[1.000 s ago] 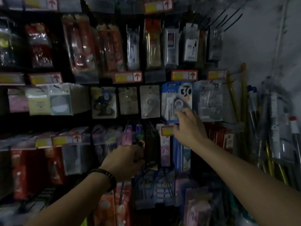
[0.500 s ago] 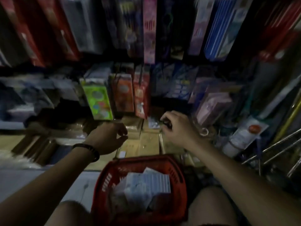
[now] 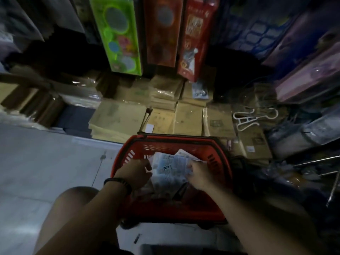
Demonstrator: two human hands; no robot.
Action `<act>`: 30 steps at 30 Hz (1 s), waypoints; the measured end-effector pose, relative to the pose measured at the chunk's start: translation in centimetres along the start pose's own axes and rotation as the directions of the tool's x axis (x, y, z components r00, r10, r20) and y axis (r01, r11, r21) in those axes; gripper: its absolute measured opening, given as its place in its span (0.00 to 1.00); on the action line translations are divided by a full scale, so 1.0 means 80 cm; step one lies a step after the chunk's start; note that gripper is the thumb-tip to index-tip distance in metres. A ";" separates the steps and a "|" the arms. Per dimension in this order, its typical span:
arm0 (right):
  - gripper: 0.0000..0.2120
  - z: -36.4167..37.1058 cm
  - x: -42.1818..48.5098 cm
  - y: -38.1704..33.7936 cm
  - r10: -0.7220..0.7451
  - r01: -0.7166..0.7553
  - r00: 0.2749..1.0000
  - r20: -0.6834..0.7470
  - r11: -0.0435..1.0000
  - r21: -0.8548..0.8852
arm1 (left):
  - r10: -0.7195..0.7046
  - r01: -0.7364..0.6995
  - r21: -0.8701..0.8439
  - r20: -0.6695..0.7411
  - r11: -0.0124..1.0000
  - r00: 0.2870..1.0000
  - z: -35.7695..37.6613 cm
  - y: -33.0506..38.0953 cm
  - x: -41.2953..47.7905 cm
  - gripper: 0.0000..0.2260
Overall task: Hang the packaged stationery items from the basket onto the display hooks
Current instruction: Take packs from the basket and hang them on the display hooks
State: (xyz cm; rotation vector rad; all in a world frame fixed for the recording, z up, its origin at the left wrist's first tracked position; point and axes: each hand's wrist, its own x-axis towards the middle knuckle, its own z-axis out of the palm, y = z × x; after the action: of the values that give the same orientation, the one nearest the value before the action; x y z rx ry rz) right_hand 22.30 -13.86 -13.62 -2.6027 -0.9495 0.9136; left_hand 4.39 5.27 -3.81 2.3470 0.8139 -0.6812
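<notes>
Red plastic basket [image 3: 217, 162] on grey floor [image 3: 46, 162]: your left hand [image 3: 136, 173] lies curled on pale packets [image 3: 171, 162], grip unclear; right hand [image 3: 198, 174] pinches one. Beyond: brown wrapped stacks [image 3: 187, 118], white plastic hanger [image 3: 246, 124].

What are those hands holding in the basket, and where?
Both touch the packets in the red basket: the left hand at their left edge, the right hand at their right edge. Whether either truly grips is too blurred to tell.

Dim shop aisle, pale tiled floor [image 3: 46, 162] at left, brown paper packs [image 3: 117, 118] stacked along the shelf foot, green box [image 3: 119, 34], orange box [image 3: 161, 30], red box [image 3: 196, 34] hanging above — purple boxes [image 3: 303, 70], white hanger [image 3: 246, 118] at right.
</notes>
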 end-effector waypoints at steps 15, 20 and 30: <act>0.32 0.084 0.105 0.043 -0.076 0.005 0.987 -0.142 0.895 -0.446 | -0.034 0.033 0.010 0.280 0.999 0.959 0.015 -0.002 0.056 0.27; 0.28 0.079 0.113 0.037 -0.138 0.061 0.983 -0.122 0.868 -0.492 | -0.065 0.061 0.021 0.305 0.998 0.950 0.010 0.006 0.061 0.24; 0.15 0.121 0.102 -0.019 -0.354 0.343 0.935 0.016 0.891 -0.298 | -0.095 0.078 0.067 0.317 0.995 0.944 0.017 0.009 0.059 0.21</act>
State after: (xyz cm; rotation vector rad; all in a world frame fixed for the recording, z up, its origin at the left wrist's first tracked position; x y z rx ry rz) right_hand 20.35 -7.47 -24.51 -2.5359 -1.5886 0.6659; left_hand 7.71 5.78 -7.40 2.1753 0.7614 -1.1005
